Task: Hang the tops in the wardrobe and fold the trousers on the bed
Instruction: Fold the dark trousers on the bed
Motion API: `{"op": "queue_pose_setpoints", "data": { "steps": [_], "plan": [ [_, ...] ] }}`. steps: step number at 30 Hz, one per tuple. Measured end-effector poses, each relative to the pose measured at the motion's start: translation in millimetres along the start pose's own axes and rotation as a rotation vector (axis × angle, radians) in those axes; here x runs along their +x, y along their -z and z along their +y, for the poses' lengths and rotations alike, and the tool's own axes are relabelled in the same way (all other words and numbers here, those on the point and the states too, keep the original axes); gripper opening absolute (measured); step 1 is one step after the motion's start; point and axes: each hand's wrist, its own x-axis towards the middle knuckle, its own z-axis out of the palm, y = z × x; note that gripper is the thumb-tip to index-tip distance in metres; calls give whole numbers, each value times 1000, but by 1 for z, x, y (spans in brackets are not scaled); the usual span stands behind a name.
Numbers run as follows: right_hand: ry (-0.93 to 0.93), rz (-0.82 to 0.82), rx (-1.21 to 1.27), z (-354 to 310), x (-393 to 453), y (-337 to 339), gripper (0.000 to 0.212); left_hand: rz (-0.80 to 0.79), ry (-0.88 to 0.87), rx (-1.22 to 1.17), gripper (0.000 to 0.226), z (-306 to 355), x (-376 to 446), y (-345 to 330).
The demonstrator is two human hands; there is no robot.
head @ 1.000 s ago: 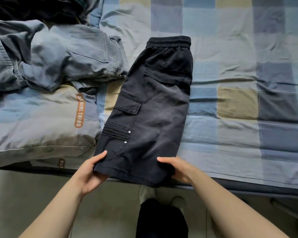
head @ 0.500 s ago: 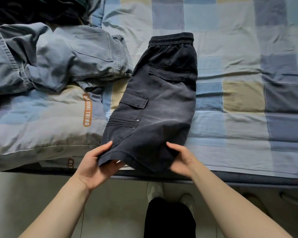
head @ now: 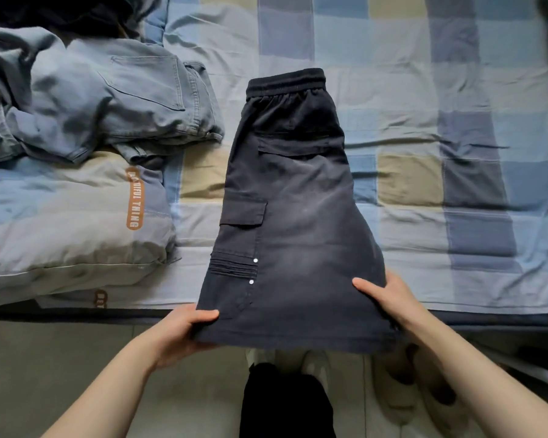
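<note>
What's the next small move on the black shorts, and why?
Probably lift the hem end and carry it up to the waistband, folding the black cargo shorts in half. The left hand and right hand each pinch a hem corner over the bed edge, and the shorts already lie flat, halved lengthwise.

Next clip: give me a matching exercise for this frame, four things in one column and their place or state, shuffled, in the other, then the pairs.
Things
1. black shorts
2. blue jeans
3. pillow
4. left hand

Place or state
A. crumpled at the far left of the bed
B. grips the hem corner nearest the pillow
C. laid flat, waistband away from the person
D. bears an orange label, left of the shorts

Pairs: 1-C, 2-A, 3-D, 4-B
</note>
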Motion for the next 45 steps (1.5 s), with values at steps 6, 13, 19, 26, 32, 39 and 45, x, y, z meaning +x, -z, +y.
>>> {"op": "queue_pose_setpoints", "data": {
  "steps": [6, 13, 19, 26, 32, 39, 45],
  "plan": [
    [-215, 52, -809, 69, 27, 16, 15, 581, 10, 1064, 11, -33, 43, 0],
    [-160, 198, -106, 19, 80, 18, 23, 411, -516, 1010, 12, 55, 68, -88],
    [-145, 84, 307, -8, 100, -1, 18, 103, -593, 921, 31, 129, 126, -200],
    [180, 198, -108, -22, 81, -26, 44, 125, -302, 906, 73, 162, 167, -260],
    [516, -105, -909, 17, 53, -50, 74, 331, -549, 903, 23, 165, 167, -246],
    [354, 18, -871, 44, 34, -53, 79, 228, -883, 1092, 33, 142, 157, -179],
    [705, 219, -1178, 53, 21, -63, 54, 205, -1063, 1416, 31, 145, 159, -182]
  ]
}}
